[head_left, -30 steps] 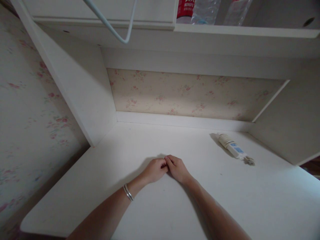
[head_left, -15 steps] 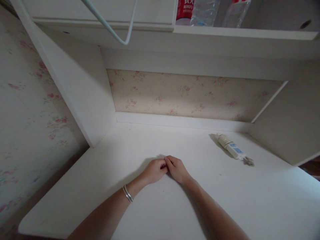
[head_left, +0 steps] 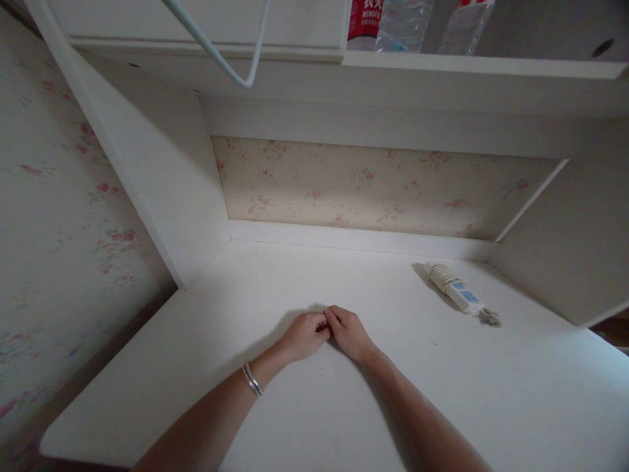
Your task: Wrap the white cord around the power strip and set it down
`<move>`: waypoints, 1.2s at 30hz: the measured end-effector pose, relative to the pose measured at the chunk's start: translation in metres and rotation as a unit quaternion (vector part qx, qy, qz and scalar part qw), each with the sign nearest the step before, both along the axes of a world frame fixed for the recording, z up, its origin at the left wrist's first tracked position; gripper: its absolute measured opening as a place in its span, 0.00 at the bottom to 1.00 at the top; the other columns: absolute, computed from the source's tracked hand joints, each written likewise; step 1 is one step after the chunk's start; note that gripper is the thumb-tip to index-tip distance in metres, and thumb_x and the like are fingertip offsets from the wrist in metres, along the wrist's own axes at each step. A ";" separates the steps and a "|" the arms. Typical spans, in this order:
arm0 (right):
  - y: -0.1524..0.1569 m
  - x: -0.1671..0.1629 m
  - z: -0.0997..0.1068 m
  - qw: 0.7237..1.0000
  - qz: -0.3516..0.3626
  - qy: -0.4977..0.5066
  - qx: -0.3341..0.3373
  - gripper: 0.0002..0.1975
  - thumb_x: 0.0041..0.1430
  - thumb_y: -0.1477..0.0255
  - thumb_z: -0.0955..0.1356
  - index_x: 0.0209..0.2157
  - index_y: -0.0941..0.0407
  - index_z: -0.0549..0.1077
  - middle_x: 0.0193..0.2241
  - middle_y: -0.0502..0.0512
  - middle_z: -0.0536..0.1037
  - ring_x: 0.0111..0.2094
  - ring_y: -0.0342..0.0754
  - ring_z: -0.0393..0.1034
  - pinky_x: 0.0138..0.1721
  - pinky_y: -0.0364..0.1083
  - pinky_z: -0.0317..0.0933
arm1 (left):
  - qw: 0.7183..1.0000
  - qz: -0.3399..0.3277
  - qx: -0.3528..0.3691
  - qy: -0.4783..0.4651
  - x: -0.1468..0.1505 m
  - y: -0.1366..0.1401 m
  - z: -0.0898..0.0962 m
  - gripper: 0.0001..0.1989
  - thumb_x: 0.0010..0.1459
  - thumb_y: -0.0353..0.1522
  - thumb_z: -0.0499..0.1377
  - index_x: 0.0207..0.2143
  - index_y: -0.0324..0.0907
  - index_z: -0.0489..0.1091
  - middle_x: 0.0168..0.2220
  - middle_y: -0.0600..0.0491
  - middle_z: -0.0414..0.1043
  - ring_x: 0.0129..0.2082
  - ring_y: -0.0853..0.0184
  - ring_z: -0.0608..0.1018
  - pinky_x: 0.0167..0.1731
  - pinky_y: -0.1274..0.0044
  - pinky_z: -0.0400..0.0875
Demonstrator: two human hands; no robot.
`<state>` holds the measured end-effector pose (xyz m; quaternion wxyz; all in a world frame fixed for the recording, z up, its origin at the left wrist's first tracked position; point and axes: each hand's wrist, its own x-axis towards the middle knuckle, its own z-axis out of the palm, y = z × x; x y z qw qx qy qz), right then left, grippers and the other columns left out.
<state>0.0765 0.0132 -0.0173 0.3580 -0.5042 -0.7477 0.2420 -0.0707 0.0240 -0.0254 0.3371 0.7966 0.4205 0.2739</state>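
Note:
My left hand (head_left: pixel 305 335) rests on the white desk (head_left: pixel 295 419) with its fingers curled in, and a silver bracelet (head_left: pixel 252 379) circles that wrist. Against its fingertips lies my right hand (head_left: pixel 350 334), also curled closed. The two hands touch at thumbs and fingers near the middle of the desk. No object shows in either one, though the undersides of the fingers are hidden.
To the right lies a white power strip (head_left: pixel 459 293) with its cord wound round it. Overhead, a shelf (head_left: pixel 472 64) holds several plastic bottles (head_left: pixel 403 26). A pale bent rod (head_left: pixel 221 62) hangs at the top. Side panels (head_left: pixel 147 157) flank the desk.
The view has shifted very slightly. Both hands stay in the same place and pose.

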 end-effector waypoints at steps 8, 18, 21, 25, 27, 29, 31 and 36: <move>0.000 0.000 -0.001 1.000 0.002 0.000 0.001 0.20 0.67 0.62 0.55 0.26 0.55 0.68 0.25 0.50 0.72 0.28 0.44 0.65 0.32 0.42 0.55 | 1.000 0.002 0.002 0.003 0.000 0.000 0.001 0.08 0.52 0.28 0.52 0.26 0.38 0.70 0.25 0.55 0.70 0.26 0.70 0.69 0.25 0.79 0.58; 0.000 0.000 -0.001 1.000 -0.005 -0.011 -0.002 0.21 0.67 0.63 0.55 0.25 0.55 0.69 0.25 0.50 0.72 0.28 0.44 0.65 0.32 0.42 0.56 | 1.000 0.001 0.001 0.003 0.001 0.000 0.000 0.08 0.52 0.29 0.52 0.27 0.38 0.70 0.25 0.55 0.71 0.25 0.70 0.69 0.25 0.79 0.59; 0.000 0.000 -0.001 1.000 -0.007 -0.008 -0.001 0.21 0.67 0.63 0.55 0.25 0.55 0.68 0.25 0.50 0.72 0.28 0.44 0.65 0.32 0.42 0.56 | 1.000 -0.003 0.002 0.001 0.000 0.000 0.000 0.08 0.53 0.29 0.52 0.27 0.39 0.70 0.25 0.55 0.71 0.26 0.70 0.70 0.26 0.79 0.59; 0.001 0.001 -0.001 1.000 -0.003 -0.004 -0.001 0.20 0.67 0.63 0.55 0.25 0.55 0.68 0.24 0.50 0.72 0.28 0.44 0.65 0.32 0.42 0.55 | 1.000 -0.002 0.004 0.002 0.000 -0.001 0.001 0.08 0.53 0.29 0.51 0.28 0.39 0.71 0.26 0.55 0.72 0.26 0.70 0.70 0.26 0.79 0.59; 0.001 0.001 -0.001 1.000 -0.002 -0.003 -0.001 0.20 0.67 0.63 0.55 0.25 0.55 0.68 0.24 0.50 0.72 0.28 0.44 0.65 0.32 0.42 0.55 | 1.000 -0.002 0.005 0.003 0.000 -0.001 0.001 0.09 0.53 0.29 0.51 0.28 0.39 0.71 0.26 0.55 0.72 0.26 0.70 0.70 0.26 0.79 0.60; 0.000 0.000 -0.001 1.000 -0.003 -0.003 -0.001 0.20 0.67 0.63 0.55 0.25 0.55 0.68 0.25 0.50 0.72 0.28 0.44 0.65 0.32 0.42 0.55 | 1.000 -0.002 0.007 0.004 0.000 -0.001 0.000 0.09 0.53 0.29 0.51 0.28 0.39 0.71 0.26 0.55 0.72 0.26 0.69 0.70 0.26 0.79 0.60; 0.000 -0.001 0.000 1.000 -0.003 -0.002 -0.002 0.21 0.66 0.62 0.55 0.26 0.55 0.68 0.25 0.50 0.72 0.28 0.44 0.65 0.32 0.42 0.56 | 1.000 -0.001 0.009 0.007 0.000 -0.001 0.000 0.08 0.53 0.29 0.52 0.28 0.39 0.71 0.26 0.55 0.72 0.26 0.69 0.70 0.26 0.79 0.60; 0.004 0.016 0.012 1.000 -0.005 0.003 -0.029 0.20 0.64 0.60 0.56 0.27 0.55 0.71 0.22 0.49 0.72 0.26 0.44 0.66 0.30 0.42 0.57 | 1.000 0.000 0.020 0.017 -0.001 -0.003 0.006 0.10 0.55 0.31 0.52 0.25 0.40 0.71 0.24 0.55 0.71 0.25 0.70 0.70 0.25 0.79 0.59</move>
